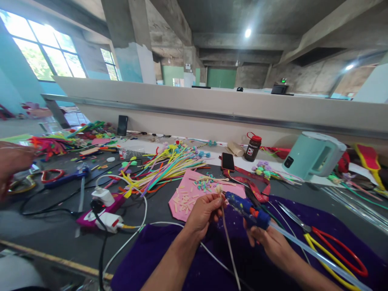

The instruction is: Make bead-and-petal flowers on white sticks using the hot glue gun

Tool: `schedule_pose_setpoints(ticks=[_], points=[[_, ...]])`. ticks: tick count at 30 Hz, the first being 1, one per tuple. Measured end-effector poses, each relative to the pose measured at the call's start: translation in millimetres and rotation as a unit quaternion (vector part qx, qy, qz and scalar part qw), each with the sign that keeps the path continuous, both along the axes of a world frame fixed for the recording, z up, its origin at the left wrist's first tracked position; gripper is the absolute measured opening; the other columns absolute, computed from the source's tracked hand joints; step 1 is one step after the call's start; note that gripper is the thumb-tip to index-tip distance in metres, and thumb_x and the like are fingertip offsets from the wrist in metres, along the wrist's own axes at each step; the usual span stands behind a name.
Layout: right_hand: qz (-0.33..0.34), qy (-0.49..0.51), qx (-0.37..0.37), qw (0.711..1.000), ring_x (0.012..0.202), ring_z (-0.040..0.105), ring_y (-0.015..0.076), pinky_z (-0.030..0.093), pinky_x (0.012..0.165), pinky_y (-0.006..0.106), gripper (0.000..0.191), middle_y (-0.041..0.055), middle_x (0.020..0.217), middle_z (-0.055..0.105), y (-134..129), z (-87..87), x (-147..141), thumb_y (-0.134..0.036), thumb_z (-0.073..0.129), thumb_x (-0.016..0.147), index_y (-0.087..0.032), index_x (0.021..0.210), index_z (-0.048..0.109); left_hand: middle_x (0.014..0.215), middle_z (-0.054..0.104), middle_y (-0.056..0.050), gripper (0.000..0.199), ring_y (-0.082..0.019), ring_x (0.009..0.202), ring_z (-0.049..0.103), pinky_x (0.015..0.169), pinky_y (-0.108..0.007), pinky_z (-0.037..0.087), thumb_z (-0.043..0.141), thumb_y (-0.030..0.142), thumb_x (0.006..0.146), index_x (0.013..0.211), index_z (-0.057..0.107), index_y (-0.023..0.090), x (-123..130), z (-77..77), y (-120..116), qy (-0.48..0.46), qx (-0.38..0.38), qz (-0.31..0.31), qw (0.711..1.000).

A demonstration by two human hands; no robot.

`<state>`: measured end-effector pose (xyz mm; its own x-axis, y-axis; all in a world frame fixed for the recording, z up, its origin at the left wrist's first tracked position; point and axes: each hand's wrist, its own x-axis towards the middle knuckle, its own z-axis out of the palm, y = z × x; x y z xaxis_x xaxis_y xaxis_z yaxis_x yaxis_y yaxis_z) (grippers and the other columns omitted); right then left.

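My left hand (204, 214) pinches a pale pipe-cleaner stem (228, 238) near its top, where a small cream flower head (218, 189) shows above the fingertips. The stem hangs down toward the table's front. In my right hand (262, 238) is a blue hot glue gun (247, 210), its fingers wrapped round the handle. The gun's nozzle points left, close beside the flower head; whether it touches cannot be seen. A clear glue stick (309, 248) runs out of the gun's back. Behind the hands lies a pink sheet (178, 212) with small cream pieces and coloured bits on it.
Scissors (306, 228) with red and yellow handles lie at right on dark purple cloth (142, 258). A power strip (87, 218) with plugs and cables sits left. Beyond are pipe cleaners (163, 169), a phone (227, 161), a bottle (253, 148) and a kettle (312, 155). Another person's hand (15, 161) is far left.
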<state>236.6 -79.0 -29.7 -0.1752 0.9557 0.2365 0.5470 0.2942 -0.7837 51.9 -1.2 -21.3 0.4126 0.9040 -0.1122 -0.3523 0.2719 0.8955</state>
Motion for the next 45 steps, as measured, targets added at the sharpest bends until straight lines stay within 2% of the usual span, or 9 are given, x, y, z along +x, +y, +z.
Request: schedule_pose_setpoints(ticks=[9, 19, 22, 28, 35, 45], points=[[0.031, -0.012, 0.019, 0.999, 0.056, 0.047, 0.0147, 0.037, 0.055, 0.026, 0.046, 0.0029, 0.059, 0.054, -2.1, 8.7, -4.6, -0.047, 0.033, 0.086, -0.017, 0.058, 0.054, 0.058, 0.059, -0.002, 0.018, -0.003, 0.04, 0.046, 0.035, -0.013, 0.028, 0.067, 0.028, 0.064, 0.067, 0.062, 0.011, -2.2, -2.4, 2.3, -0.011, -0.008, 0.012, 1.0], [0.014, 0.006, 0.013, 1.0, 0.054, 0.047, 0.0138, 0.036, 0.054, 0.025, 0.048, 0.0027, 0.058, 0.054, 0.3, 1.7, -0.4, -0.05, 0.032, 0.085, -0.016, 0.058, 0.053, 0.058, 0.059, -0.001, 0.019, -0.003, 0.04, 0.046, 0.034, -0.013, 0.028, 0.065, 0.029, 0.066, 0.068, 0.063, 0.011, -1.2, -0.7, 0.0, 0.002, 0.014, 0.001, 1.0], [0.031, 0.013, 0.007, 0.999, 0.052, 0.047, 0.0137, 0.036, 0.052, 0.025, 0.047, 0.0014, 0.053, 0.052, 0.4, 5.0, -2.0, -0.05, 0.033, 0.084, -0.017, 0.058, 0.053, 0.054, 0.058, -0.001, 0.019, -0.004, 0.039, 0.045, 0.034, -0.014, 0.028, 0.065, 0.029, 0.065, 0.066, 0.062, 0.011, -1.6, 0.1, 0.4, 0.011, 0.012, 0.008, 1.0], [0.028, 0.005, 0.024, 0.999, 0.051, 0.047, 0.0135, 0.037, 0.051, 0.024, 0.034, 0.0009, 0.055, 0.053, -5.0, 15.2, -8.7, -0.038, 0.037, 0.084, -0.017, 0.062, 0.053, 0.05, 0.056, 0.0, 0.018, -0.004, 0.037, 0.044, 0.034, -0.014, 0.027, 0.066, 0.028, 0.064, 0.063, 0.06, 0.011, -3.1, 0.6, 2.2, 0.006, 0.004, 0.015, 1.0], [0.031, 0.007, 0.013, 0.999, 0.051, 0.046, 0.0135, 0.036, 0.051, 0.024, 0.035, 0.0011, 0.055, 0.053, -1.7, 8.4, -5.6, -0.04, 0.037, 0.083, -0.017, 0.062, 0.052, 0.056, 0.057, -0.001, 0.021, -0.003, 0.039, 0.044, 0.034, -0.013, 0.028, 0.066, 0.032, 0.065, 0.066, 0.061, 0.011, -2.1, -0.2, 1.3, 0.012, 0.006, 0.011, 1.0], [0.027, 0.007, 0.008, 1.0, 0.051, 0.047, 0.0132, 0.036, 0.05, 0.024, 0.033, 0.0008, 0.056, 0.052, -4.0, 11.9, -7.3, -0.037, 0.037, 0.084, -0.017, 0.062, 0.052, 0.054, 0.056, 0.0, 0.02, -0.002, 0.039, 0.043, 0.035, -0.012, 0.028, 0.064, 0.03, 0.068, 0.066, 0.061, 0.011, -3.2, -2.4, 2.6, 0.014, 0.01, 0.002, 1.0]])
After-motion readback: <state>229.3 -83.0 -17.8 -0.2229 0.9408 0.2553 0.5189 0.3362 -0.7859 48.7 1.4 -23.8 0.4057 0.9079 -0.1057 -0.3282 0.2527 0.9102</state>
